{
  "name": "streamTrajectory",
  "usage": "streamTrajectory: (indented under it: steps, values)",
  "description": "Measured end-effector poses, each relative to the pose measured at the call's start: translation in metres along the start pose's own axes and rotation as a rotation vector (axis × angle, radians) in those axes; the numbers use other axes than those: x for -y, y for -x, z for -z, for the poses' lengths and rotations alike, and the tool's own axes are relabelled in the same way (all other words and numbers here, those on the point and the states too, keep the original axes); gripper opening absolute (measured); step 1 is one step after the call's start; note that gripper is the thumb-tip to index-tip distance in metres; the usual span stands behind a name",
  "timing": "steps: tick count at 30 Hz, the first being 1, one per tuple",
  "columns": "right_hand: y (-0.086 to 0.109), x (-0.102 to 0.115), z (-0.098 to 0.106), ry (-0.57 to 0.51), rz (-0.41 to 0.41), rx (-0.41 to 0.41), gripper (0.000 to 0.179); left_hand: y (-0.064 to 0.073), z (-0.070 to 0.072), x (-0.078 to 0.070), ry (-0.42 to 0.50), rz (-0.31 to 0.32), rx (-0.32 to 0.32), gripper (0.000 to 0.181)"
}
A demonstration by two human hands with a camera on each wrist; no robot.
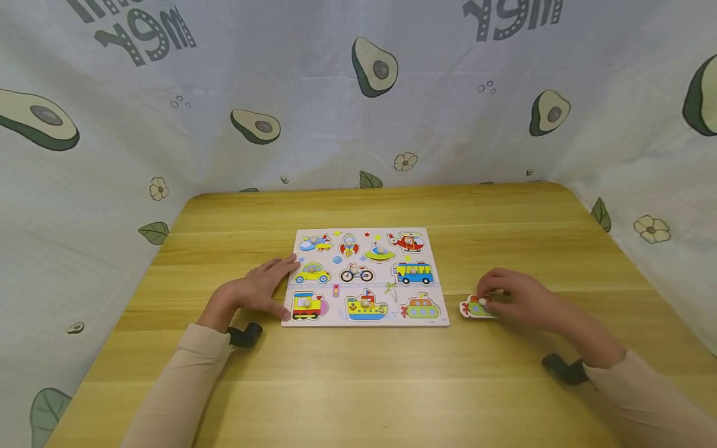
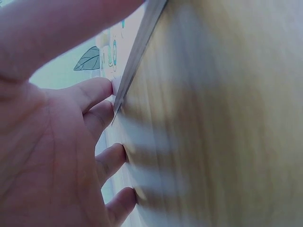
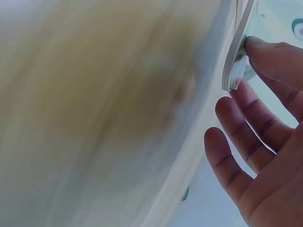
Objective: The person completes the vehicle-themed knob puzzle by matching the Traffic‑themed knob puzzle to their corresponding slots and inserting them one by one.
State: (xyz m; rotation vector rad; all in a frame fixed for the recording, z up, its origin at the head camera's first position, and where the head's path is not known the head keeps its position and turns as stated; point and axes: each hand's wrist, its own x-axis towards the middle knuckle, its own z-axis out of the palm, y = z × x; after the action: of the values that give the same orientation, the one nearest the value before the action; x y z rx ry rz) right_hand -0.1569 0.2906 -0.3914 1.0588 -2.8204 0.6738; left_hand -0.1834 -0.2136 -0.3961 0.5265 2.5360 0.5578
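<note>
A white knobbed puzzle board (image 1: 338, 315) with vehicle pictures lies on the table. My left hand (image 1: 262, 287) is at its left side, fingers spread, with fingertips and thumb at the edge. The left wrist view shows some fingertips against the board edge (image 2: 136, 59) and others lower on the wood. Right of the board, my right hand (image 1: 518, 298) pinches the white knob of a green and orange submarine puzzle piece (image 1: 470, 308). In the right wrist view the piece (image 3: 233, 66) appears edge-on by the thumb. A matching submarine picture (image 1: 420, 308) shows at the board's lower right.
The wooden table (image 1: 358, 386) extends around the board. A whitish cloth (image 1: 313, 74) printed with avocados hangs behind and at the sides. Each wrist has a black strap-like mount, one at the left wrist (image 1: 245, 336) and one at the right wrist (image 1: 564, 369).
</note>
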Motion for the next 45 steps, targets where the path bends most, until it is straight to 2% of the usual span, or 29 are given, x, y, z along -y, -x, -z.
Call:
streamTrajectory:
  steps: [5,9,14,19,27,39,45]
  values:
    - [-0.018,0.015,-0.005,-0.044,-0.030,0.033,0.021,0.000,0.000,0.001,0.005,-0.005,0.002,0.109]
    - [-0.034,0.028,-0.013,-0.064,-0.009,0.049,0.019,0.000,-0.001,0.002,0.007,-0.002,0.003,0.108]
    - [-0.050,0.041,-0.022,-0.094,0.028,0.109,0.017,0.001,-0.001,0.002,0.017,-0.005,0.002,0.108]
    - [-0.061,0.046,-0.031,-0.054,0.061,0.145,0.015,0.001,-0.003,0.002,0.036,-0.010,-0.004,0.108]
    - [-0.064,0.049,-0.035,-0.033,0.017,0.177,0.015,-0.001,-0.005,0.002,0.016,-0.027,-0.007,0.108]
    - [-0.072,0.056,-0.036,-0.017,-0.028,0.214,0.007,0.001,-0.002,0.001,0.012,-0.004,-0.002,0.108]
    - [-0.074,0.060,-0.039,0.042,-0.047,0.229,0.007,0.001,-0.001,0.002,0.007,-0.012,-0.005,0.108]
